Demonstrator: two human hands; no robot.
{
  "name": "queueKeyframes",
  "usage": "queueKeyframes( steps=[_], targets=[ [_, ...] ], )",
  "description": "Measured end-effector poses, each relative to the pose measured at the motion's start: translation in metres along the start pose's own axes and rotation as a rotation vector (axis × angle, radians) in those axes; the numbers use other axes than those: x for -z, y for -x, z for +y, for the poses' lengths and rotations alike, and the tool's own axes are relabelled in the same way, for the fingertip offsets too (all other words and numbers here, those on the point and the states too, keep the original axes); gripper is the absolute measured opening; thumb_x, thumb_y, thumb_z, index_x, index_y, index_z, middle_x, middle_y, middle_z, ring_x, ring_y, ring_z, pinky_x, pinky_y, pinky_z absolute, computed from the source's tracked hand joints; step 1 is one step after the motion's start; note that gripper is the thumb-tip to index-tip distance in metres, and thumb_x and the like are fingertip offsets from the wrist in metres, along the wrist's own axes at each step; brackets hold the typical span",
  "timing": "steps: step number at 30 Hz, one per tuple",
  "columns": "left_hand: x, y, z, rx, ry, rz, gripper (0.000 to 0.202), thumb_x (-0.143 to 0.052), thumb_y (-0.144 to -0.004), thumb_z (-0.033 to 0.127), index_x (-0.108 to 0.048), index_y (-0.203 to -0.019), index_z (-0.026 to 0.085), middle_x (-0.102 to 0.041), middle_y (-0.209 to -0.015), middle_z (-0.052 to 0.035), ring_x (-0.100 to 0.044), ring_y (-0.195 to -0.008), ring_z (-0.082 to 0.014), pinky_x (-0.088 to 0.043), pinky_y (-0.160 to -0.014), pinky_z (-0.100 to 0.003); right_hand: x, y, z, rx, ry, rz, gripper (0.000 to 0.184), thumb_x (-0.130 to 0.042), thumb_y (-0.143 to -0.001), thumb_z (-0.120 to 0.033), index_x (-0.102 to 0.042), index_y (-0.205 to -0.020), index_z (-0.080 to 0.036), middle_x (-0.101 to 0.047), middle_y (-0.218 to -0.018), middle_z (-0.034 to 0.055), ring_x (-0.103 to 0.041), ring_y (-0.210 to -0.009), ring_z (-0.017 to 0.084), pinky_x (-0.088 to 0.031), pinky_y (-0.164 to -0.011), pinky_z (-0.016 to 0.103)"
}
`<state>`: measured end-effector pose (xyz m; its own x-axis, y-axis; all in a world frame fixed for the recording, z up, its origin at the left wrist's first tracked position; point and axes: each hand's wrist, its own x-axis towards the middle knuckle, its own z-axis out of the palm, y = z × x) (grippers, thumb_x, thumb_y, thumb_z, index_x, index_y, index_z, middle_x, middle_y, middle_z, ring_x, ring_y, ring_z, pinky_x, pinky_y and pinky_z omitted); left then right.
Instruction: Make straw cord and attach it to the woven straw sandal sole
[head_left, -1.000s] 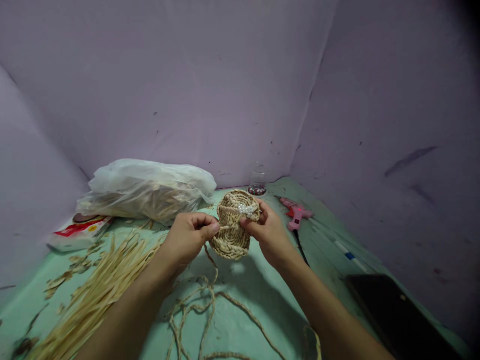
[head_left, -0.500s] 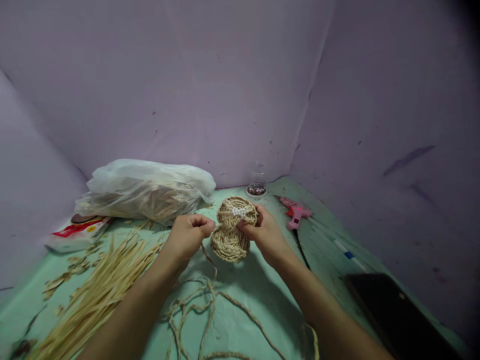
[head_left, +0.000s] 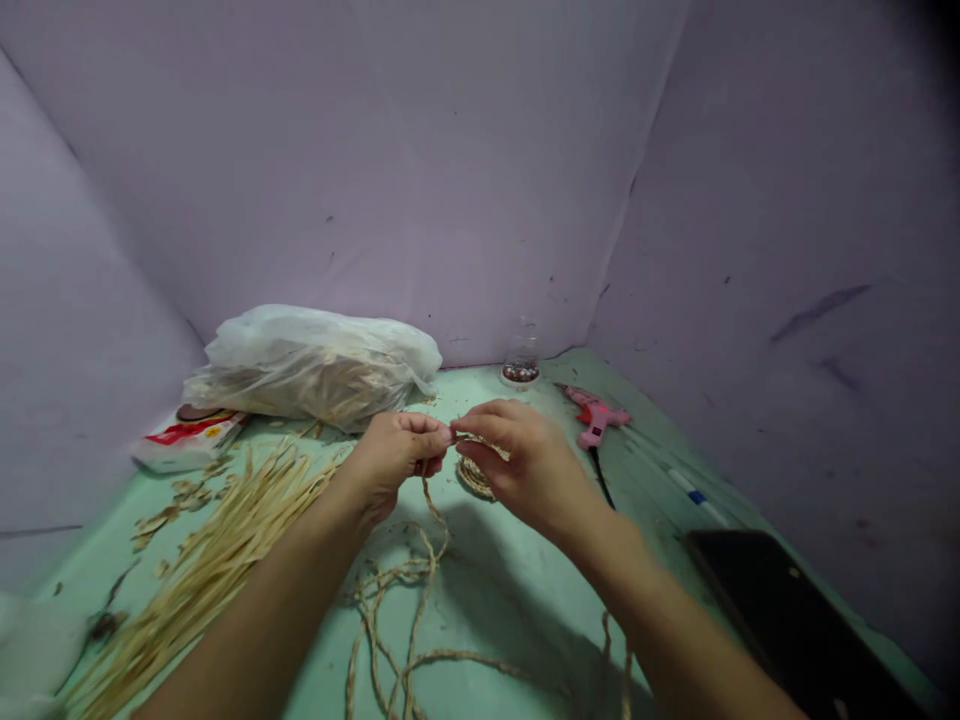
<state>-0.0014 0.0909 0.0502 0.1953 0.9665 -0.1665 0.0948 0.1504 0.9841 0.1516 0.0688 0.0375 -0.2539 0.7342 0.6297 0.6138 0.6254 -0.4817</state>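
My left hand (head_left: 397,460) and my right hand (head_left: 517,465) meet above the green table (head_left: 487,600), fingertips touching. The left hand is closed, pinching the braided straw rope (head_left: 427,510) that trails down to loose coils on the table. My right hand curls over a small woven straw piece (head_left: 474,476), covering most of it; only its lower coiled edge shows. Its fingers pinch the rope end at the same spot as the left.
A clear plastic bag of straw (head_left: 319,365) lies at the back left, loose straw strips (head_left: 217,550) in front of it, a red-white packet (head_left: 187,440) beside. A bead jar (head_left: 520,368), pink glue gun (head_left: 592,415), pen (head_left: 686,490) and black phone (head_left: 780,610) sit to the right.
The woven piece went from held upright facing me to lowered and mostly hidden under my right hand. Both hands came together at the rope end. The camera shifted slightly.
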Motion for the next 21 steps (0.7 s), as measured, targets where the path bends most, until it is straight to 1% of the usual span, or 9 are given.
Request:
queueKeyframes(
  steps=[1,3,5,8,10,14,16,18,21],
  targets=[
    [-0.001,0.002,0.0,-0.004,0.014,-0.011,0.025,-0.072,-0.052,0.031,-0.055,-0.051,0.012,-0.049,-0.044,0.0027,-0.043,-0.043,-0.007,-0.033,-0.047,-0.022,-0.002,0.001,-0.003,0.034,0.059,0.0,0.015,-0.057,-0.081,-0.018,-0.069,-0.09,-0.021,-0.067,-0.085,0.0063,-0.058,-0.078,0.019,-0.044,-0.07,0.032],
    [-0.001,0.004,0.002,-0.003,0.051,-0.037,0.027,-0.074,-0.053,0.032,-0.056,-0.051,0.012,-0.051,-0.046,0.0018,-0.044,-0.044,-0.0069,-0.034,-0.048,-0.022,-0.006,0.003,-0.003,0.082,0.164,0.044,0.014,-0.056,-0.082,-0.017,-0.069,-0.087,-0.019,-0.067,-0.08,0.0069,-0.057,-0.074,0.019,-0.043,-0.068,0.031],
    [-0.001,0.007,0.004,0.014,0.099,-0.062,0.026,-0.075,-0.053,0.032,-0.059,-0.056,0.011,-0.055,-0.051,0.0003,-0.048,-0.047,-0.0078,-0.037,-0.052,-0.023,-0.007,0.003,0.001,0.091,0.195,0.099,0.015,-0.054,-0.083,-0.015,-0.069,-0.082,-0.017,-0.067,-0.075,0.0067,-0.056,-0.072,0.019,-0.043,-0.067,0.031],
    [0.0,0.007,0.005,0.059,0.134,-0.075,0.028,-0.077,-0.053,0.032,-0.064,-0.065,0.01,-0.06,-0.058,-0.0022,-0.053,-0.052,-0.0101,-0.042,-0.058,-0.026,-0.003,0.002,0.006,0.028,0.138,0.204,0.012,-0.055,-0.081,-0.013,-0.066,-0.078,-0.016,-0.065,-0.074,0.0061,-0.057,-0.072,0.018,-0.043,-0.067,0.03],
    [0.001,0.006,0.004,0.071,0.126,-0.075,0.028,-0.077,-0.053,0.031,-0.065,-0.067,0.01,-0.062,-0.059,-0.0031,-0.055,-0.054,-0.0113,-0.043,-0.061,-0.026,-0.003,0.001,0.008,-0.031,0.087,0.26,0.009,-0.056,-0.08,-0.013,-0.064,-0.077,-0.017,-0.065,-0.075,0.0056,-0.057,-0.073,0.018,-0.044,-0.068,0.03],
    [0.003,0.003,0.002,0.057,0.129,-0.054,0.024,-0.076,-0.053,0.029,-0.064,-0.063,0.011,-0.06,-0.058,-0.0015,-0.053,-0.056,-0.0098,-0.038,-0.056,-0.022,-0.01,0.003,0.008,-0.142,0.037,0.375,0.007,-0.057,-0.078,-0.016,-0.064,-0.076,-0.016,-0.064,-0.079,0.0066,-0.056,-0.079,0.019,-0.043,-0.073,0.033],
    [0.004,0.001,0.001,0.065,0.161,-0.021,0.022,-0.075,-0.052,0.026,-0.064,-0.064,0.01,-0.057,-0.056,0.0005,-0.048,-0.052,-0.0071,-0.033,-0.051,-0.02,-0.017,0.004,0.008,-0.206,-0.019,0.366,0.008,-0.057,-0.078,-0.018,-0.064,-0.075,-0.017,-0.063,-0.077,0.0059,-0.056,-0.077,0.019,-0.043,-0.072,0.033],
    [0.006,-0.001,0.001,0.067,0.216,0.016,0.023,-0.075,-0.051,0.023,-0.065,-0.066,0.009,-0.055,-0.056,0.0019,-0.044,-0.049,-0.0054,-0.03,-0.048,-0.018,-0.022,0.005,0.009,-0.285,-0.111,0.316,0.009,-0.056,-0.078,-0.02,-0.064,-0.075,-0.017,-0.064,-0.074,0.0045,-0.056,-0.074,0.018,-0.043,-0.07,0.032],
    [0.007,-0.004,0.0,0.021,0.292,0.03,0.024,-0.075,-0.05,0.021,-0.064,-0.067,0.009,-0.054,-0.055,0.0021,-0.043,-0.047,-0.005,-0.028,-0.044,-0.018,-0.026,0.005,0.009,-0.397,-0.26,0.257,0.011,-0.057,-0.076,-0.022,-0.065,-0.079,-0.017,-0.065,-0.077,0.0042,-0.058,-0.071,0.016,-0.044,-0.07,0.03]
  ],
)
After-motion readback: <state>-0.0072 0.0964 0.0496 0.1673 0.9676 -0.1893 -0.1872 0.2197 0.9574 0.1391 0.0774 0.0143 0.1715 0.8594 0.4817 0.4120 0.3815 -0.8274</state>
